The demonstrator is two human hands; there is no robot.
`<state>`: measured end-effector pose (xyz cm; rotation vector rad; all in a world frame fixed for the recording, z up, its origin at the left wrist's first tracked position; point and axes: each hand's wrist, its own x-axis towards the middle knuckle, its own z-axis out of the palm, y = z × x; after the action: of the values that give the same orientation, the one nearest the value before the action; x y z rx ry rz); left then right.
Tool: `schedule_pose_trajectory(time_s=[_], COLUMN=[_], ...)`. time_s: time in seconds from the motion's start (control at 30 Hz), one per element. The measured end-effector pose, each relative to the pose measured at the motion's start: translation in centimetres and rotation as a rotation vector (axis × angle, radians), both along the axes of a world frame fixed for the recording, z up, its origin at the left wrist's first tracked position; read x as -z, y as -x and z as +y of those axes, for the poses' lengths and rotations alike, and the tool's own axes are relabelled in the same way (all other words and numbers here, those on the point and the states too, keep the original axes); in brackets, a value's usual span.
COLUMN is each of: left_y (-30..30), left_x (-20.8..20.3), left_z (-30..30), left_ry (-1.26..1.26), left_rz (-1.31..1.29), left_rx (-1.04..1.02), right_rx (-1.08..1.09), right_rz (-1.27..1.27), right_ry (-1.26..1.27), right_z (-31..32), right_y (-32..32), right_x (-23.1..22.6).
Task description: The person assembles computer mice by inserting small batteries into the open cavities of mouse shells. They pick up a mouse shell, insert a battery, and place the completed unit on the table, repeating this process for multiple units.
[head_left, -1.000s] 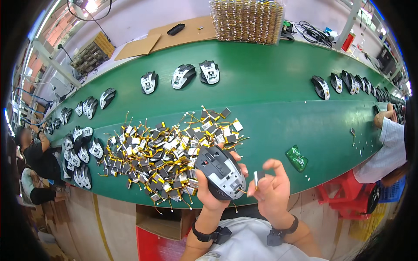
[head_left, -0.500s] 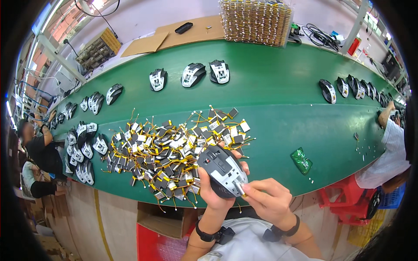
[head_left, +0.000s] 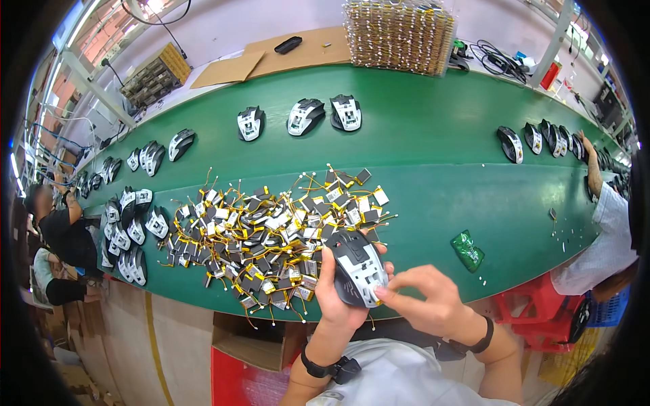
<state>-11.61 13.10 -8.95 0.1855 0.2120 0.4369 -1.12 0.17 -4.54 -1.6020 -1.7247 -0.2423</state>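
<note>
A computer mouse (head_left: 357, 265), black with an uncovered white inner frame, lies in my left hand (head_left: 335, 308), which is wrapped round it from below with the thumb along its left side. My right hand (head_left: 428, 298) is closed in a pinch, its fingertips at the lower end of the white frame. What those fingers hold, if anything, is hidden. Just beyond and left of my hands spreads a pile of small flat batteries (head_left: 271, 223) with yellow tape, thin wires and white plugs.
Similar mice stand bunched (head_left: 126, 233) at the left and in a row (head_left: 305, 116) along the far green belt (head_left: 420, 122). A green packet (head_left: 467, 250) rests on the right. A co-worker's hand (head_left: 586, 143) reaches to mice at far right. A stack of battery trays (head_left: 399, 37) stands behind.
The mouse has turned slightly and moved a little right in my left hand. My right forearm has swung outward, its fingertips still at the mouse's lower end. The co-worker's arm at right has reached farther out.
</note>
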Motion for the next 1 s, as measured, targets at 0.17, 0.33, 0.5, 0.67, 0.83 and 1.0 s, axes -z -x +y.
schedule_pose_trajectory(time_s=[0.17,0.33,0.5,0.67,0.83,1.0], left_y=[-0.1,-0.6,-0.7,-1.0,-1.0,-0.9], left_x=[0.2,0.6,1.6,1.5,1.3,0.7], left_z=[-1.3,-1.6,-1.2,-1.3,-1.6,-2.0], left_ry=[-0.130,-0.260,-0.276,-0.227,-0.094,-0.071], left_rz=[-0.047,0.029,-0.039,-0.036,-0.023,0.003], left_rx=[-0.018,-0.073,-0.109,-0.140,-0.136,-0.164], right_rx=[0.103,0.269,0.250,0.162,0.268,0.264], right_rz=[0.429,0.573,0.575,0.459,0.402,0.503], right_ry=[0.050,0.079,0.007,0.013,-0.010,-0.013], right_z=[-0.2,-0.2,-1.0,-0.8,0.0,0.2], right_y=[0.1,1.3,2.2,2.1,2.5,2.3], right_x=[-0.2,0.6,1.1,1.0,1.3,1.6])
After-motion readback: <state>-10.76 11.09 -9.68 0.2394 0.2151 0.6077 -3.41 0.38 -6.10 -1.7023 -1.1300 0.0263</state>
